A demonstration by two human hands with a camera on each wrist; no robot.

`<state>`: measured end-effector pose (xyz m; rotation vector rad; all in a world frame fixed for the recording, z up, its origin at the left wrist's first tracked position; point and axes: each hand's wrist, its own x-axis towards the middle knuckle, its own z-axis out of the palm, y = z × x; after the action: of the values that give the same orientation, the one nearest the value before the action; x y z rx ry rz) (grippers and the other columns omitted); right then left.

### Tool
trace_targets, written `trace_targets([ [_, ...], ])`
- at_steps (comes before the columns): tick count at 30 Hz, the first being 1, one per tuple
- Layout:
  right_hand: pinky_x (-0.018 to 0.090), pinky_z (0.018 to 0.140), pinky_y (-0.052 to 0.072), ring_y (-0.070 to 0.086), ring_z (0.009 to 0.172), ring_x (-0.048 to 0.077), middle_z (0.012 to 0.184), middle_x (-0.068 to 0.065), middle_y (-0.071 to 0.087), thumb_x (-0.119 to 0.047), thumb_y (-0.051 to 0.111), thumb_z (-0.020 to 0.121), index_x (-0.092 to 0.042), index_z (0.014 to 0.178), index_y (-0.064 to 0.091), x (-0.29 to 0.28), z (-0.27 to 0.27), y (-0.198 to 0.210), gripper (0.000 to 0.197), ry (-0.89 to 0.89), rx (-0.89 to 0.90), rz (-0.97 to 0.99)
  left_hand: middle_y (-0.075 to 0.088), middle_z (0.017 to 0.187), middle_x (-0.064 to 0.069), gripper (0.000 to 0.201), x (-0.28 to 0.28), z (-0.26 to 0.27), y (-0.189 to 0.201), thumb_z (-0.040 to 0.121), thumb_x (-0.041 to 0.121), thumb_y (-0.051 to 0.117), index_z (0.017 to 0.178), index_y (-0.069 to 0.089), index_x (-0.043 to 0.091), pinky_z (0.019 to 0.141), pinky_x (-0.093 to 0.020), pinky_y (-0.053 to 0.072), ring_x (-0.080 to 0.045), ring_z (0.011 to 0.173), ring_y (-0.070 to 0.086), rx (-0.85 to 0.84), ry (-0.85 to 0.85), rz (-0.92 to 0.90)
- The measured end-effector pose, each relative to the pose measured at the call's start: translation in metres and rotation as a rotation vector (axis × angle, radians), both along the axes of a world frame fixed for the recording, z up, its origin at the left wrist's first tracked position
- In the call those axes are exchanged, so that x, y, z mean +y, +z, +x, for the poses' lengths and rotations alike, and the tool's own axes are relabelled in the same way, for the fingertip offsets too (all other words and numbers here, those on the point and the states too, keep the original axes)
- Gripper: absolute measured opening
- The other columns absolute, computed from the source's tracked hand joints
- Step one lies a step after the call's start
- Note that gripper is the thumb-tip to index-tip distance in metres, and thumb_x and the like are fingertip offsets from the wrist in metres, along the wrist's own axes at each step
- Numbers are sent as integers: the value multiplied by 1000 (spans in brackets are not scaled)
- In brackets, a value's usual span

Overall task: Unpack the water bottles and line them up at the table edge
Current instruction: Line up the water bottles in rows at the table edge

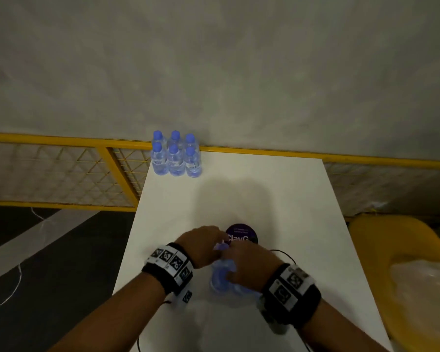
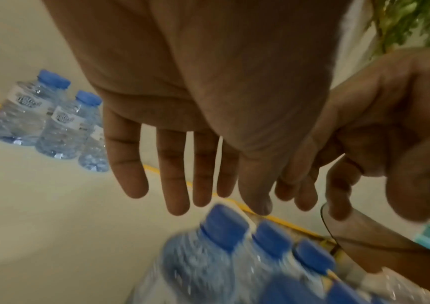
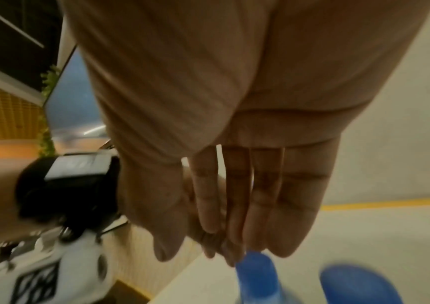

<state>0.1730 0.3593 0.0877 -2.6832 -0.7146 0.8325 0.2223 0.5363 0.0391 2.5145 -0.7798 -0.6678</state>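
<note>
Several blue-capped water bottles (image 1: pixel 175 156) stand in two rows at the far left corner of the white table (image 1: pixel 264 194); the left wrist view shows them (image 2: pixel 53 123) too. Close to me lies a shrink-wrapped pack of bottles (image 1: pixel 221 278), its blue caps (image 2: pixel 221 224) blurred. My left hand (image 1: pixel 206 240) hovers over the pack's top with straight, spread fingers (image 2: pixel 177 174). My right hand (image 1: pixel 249 265) lies over the pack's right side, its fingers (image 3: pixel 247 205) straight and together, tips just above a cap (image 3: pixel 257 275). Whether either hand touches the wrap is hidden.
A round purple disc (image 1: pixel 241 233) lies on the table just beyond my hands. A yellow railing (image 1: pixel 264 152) runs behind the table's far edge. A yellow chair (image 1: pixel 391 240) with clear plastic (image 1: pixel 427 283) on it stands to the right. Thin black cables trail from the wristbands.
</note>
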Motion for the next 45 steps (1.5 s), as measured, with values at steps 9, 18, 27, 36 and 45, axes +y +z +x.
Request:
trace_targets([
  [9,43,84,52,64,98,36,115,18,62,-4,51,94,1,116,59,19,-44,-51,25,-72,-119,-36,54,124,-4,34,-22,-24,-15,94,29,60,127,60,22,89,-43,54,-30,106,65,-102,80,151],
  [18,41,84,49,64,102,36,116,20,62,-7,54,93,4,125,52,21,-24,-41,34,-87,-23,-47,51,122,-2,28,-20,-7,-16,90,26,65,117,59,18,86,-46,55,-29,105,63,-209,104,182],
  [27,27,63,31,61,84,26,91,4,58,-29,67,77,-15,88,64,7,69,30,18,-282,-309,149,59,111,-1,19,-20,114,46,93,33,62,109,65,23,80,-42,53,-29,104,63,-459,142,132],
  [36,28,64,39,61,79,25,91,7,61,-29,75,78,-11,92,69,9,207,30,23,-444,-317,178,59,116,-5,25,-26,268,45,95,39,62,115,64,24,85,-48,47,-35,112,57,-555,244,267],
  [45,31,66,45,66,84,33,90,11,60,-18,73,82,-6,89,64,26,317,-39,17,-506,-214,163,54,116,-5,17,-9,355,-7,95,26,62,112,62,23,108,-65,33,-35,118,50,-400,304,341],
])
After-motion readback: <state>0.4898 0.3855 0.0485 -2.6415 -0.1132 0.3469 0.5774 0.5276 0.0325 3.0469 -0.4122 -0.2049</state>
